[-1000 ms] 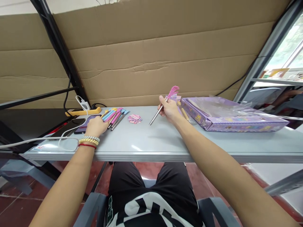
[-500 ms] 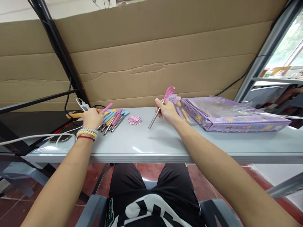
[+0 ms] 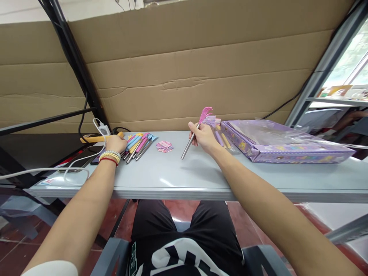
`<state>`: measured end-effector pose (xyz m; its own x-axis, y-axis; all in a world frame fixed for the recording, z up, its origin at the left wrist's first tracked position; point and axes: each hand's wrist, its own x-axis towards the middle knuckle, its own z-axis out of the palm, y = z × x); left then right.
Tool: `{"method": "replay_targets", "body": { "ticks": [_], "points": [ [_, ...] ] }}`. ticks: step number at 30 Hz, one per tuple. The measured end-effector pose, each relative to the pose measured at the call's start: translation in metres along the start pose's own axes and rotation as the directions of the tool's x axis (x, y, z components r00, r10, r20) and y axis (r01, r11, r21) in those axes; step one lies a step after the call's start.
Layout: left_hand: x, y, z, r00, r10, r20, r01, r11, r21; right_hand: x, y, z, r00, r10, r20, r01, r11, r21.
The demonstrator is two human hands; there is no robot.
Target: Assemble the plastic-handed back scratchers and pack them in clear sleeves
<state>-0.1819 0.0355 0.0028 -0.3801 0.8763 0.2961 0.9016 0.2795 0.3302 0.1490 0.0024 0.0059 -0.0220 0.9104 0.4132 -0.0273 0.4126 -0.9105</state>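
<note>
Head view: right hand (image 3: 203, 137) pinches a pink-tipped stick (image 3: 188, 147) above the table (image 3: 172, 174); left hand (image 3: 115, 143), grip unclear, is at the stick pile (image 3: 140, 145), seemingly sorting; next likely needs one stick singled out.

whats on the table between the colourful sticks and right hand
In the head view, a small pile of pink pieces lies between the sticks and right hand.
</note>
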Motion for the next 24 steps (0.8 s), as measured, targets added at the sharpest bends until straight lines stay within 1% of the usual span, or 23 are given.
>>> {"method": "replay_targets", "body": {
  "ticks": [2,4,5,6,7,8,9,10,11,12,13,14,15,17,18,19,21,22,24],
  "points": [
    [-0.005,0.002,-0.003,0.998,0.013,-0.069,-0.014,1.0,-0.022,0.0,-0.002,0.001,0.999,0.041,0.015,-0.042,0.999,0.033],
    [-0.015,0.012,-0.008,0.988,0.061,-0.138,-0.071,0.995,-0.066,-0.001,-0.005,0.002,0.99,0.126,0.06,-0.132,0.986,0.099],
    [-0.022,0.02,-0.01,0.981,0.118,-0.156,-0.135,0.985,-0.103,-0.002,-0.006,0.003,0.981,0.17,0.095,-0.182,0.974,0.137],
    [-0.031,0.03,-0.013,0.965,0.211,-0.156,-0.235,0.96,-0.15,-0.003,-0.007,0.004,0.969,0.207,0.135,-0.228,0.958,0.172],
    [-0.042,0.042,-0.015,0.939,0.311,-0.15,-0.337,0.92,-0.2,-0.005,-0.008,0.006,0.958,0.229,0.175,-0.262,0.944,0.199],
    [-0.055,0.055,-0.017,0.894,0.428,-0.13,-0.448,0.858,-0.252,-0.006,-0.009,0.007,0.948,0.238,0.212,-0.283,0.934,0.219],
    [-0.068,0.068,-0.019,0.83,0.549,-0.099,-0.55,0.778,-0.304,-0.008,-0.009,0.009,0.941,0.236,0.242,-0.293,0.927,0.233],
    [-0.081,0.082,-0.02,0.755,0.654,-0.044,-0.625,0.698,-0.349,-0.009,-0.01,0.011,0.937,0.228,0.263,-0.294,0.924,0.244],
    [-0.094,0.095,-0.021,0.682,0.731,0.018,-0.667,0.632,-0.395,-0.01,-0.01,0.012,0.937,0.217,0.273,-0.288,0.923,0.254],
    [-0.105,0.108,-0.021,0.63,0.775,0.051,-0.687,0.586,-0.429,-0.011,-0.01,0.014,0.941,0.205,0.27,-0.276,0.924,0.263],
    [-0.114,0.119,-0.02,0.614,0.788,0.056,-0.695,0.572,-0.436,-0.012,-0.011,0.015,0.948,0.193,0.253,-0.261,0.926,0.272],
    [-0.12,0.128,-0.02,0.625,0.779,0.048,-0.695,0.583,-0.42,-0.012,-0.011,0.015,0.957,0.183,0.224,-0.243,0.929,0.279],
    [-0.122,0.134,-0.019,0.654,0.756,0.022,-0.685,0.604,-0.408,-0.012,-0.012,0.015,0.967,0.175,0.188,-0.223,0.933,0.282],
    [-0.118,0.136,-0.019,0.739,0.672,-0.046,-0.642,0.682,-0.35,-0.01,-0.013,0.012,0.98,0.17,0.105,-0.193,0.942,0.274],
    [-0.111,0.132,-0.019,0.786,0.612,-0.086,-0.605,0.734,-0.308,-0.008,-0.013,0.01,0.983,0.173,0.067,-0.184,0.947,0.263],
    [-0.101,0.124,-0.02,0.829,0.546,-0.123,-0.558,0.79,-0.253,-0.007,-0.013,0.007,0.983,0.178,0.036,-0.182,0.952,0.247],
    [-0.076,0.1,-0.022,0.896,0.409,-0.175,-0.431,0.894,-0.12,-0.004,-0.013,0.002,0.982,0.191,0.0,-0.187,0.96,0.21],
    [-0.063,0.085,-0.023,0.924,0.342,-0.169,-0.355,0.933,-0.056,-0.003,-0.013,0.001,0.981,0.195,-0.005,-0.191,0.963,0.189],
    [-0.037,0.054,-0.025,0.977,0.19,-0.095,-0.186,0.981,0.056,-0.001,-0.013,0.0,0.981,0.193,0.004,-0.192,0.971,0.145]
  ]
}}
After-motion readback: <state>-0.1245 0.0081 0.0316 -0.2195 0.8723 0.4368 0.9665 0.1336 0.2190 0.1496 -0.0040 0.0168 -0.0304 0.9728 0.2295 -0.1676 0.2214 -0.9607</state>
